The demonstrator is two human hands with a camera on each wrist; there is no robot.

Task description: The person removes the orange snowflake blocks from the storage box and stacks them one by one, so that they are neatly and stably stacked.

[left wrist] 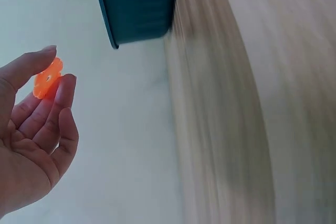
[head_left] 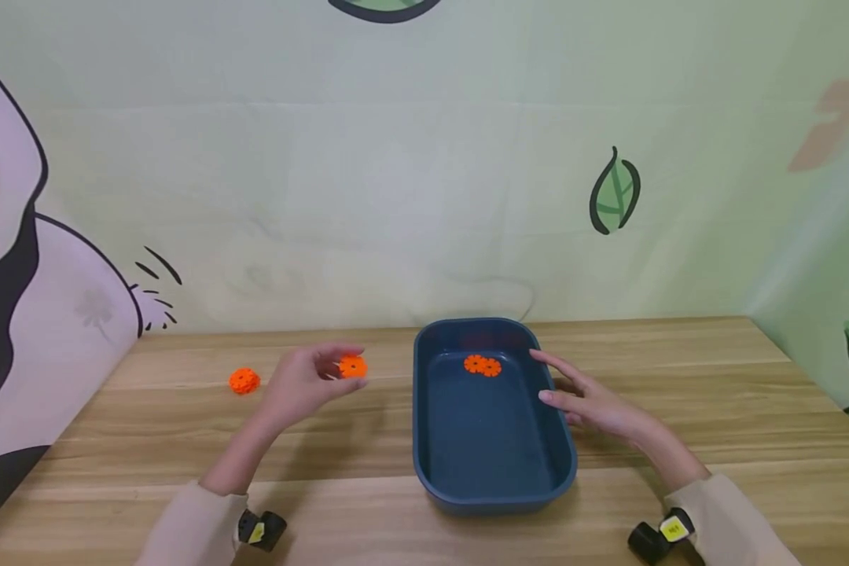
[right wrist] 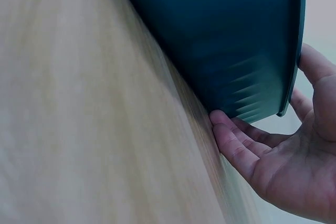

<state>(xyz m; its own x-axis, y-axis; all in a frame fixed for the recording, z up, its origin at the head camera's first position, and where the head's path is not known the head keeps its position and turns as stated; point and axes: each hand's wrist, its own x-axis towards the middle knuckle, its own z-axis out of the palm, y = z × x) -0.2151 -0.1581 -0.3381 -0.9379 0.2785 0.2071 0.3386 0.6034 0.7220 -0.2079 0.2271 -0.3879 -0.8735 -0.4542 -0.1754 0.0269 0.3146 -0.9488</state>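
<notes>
My left hand (head_left: 304,387) pinches an orange flower-shaped plastic disc (head_left: 354,366) between thumb and fingertips, raised left of a blue bin (head_left: 494,501). In the left wrist view the disc (left wrist: 48,78) stands on edge in that pinch, a small hole at its middle. On the bin's floor, toward the far end, lie two more orange discs (head_left: 483,365) side by side. My right hand (head_left: 597,405) holds the bin's right side. Thumb and index finger reach over its rim, while the other fingers (right wrist: 239,150) lie low against the outer wall.
A small clump of orange discs (head_left: 244,380) sits on the wooden table (head_left: 686,377), left of the left hand. Behind the table hangs a pale printed backdrop (head_left: 396,196) with leaves and a cartoon figure.
</notes>
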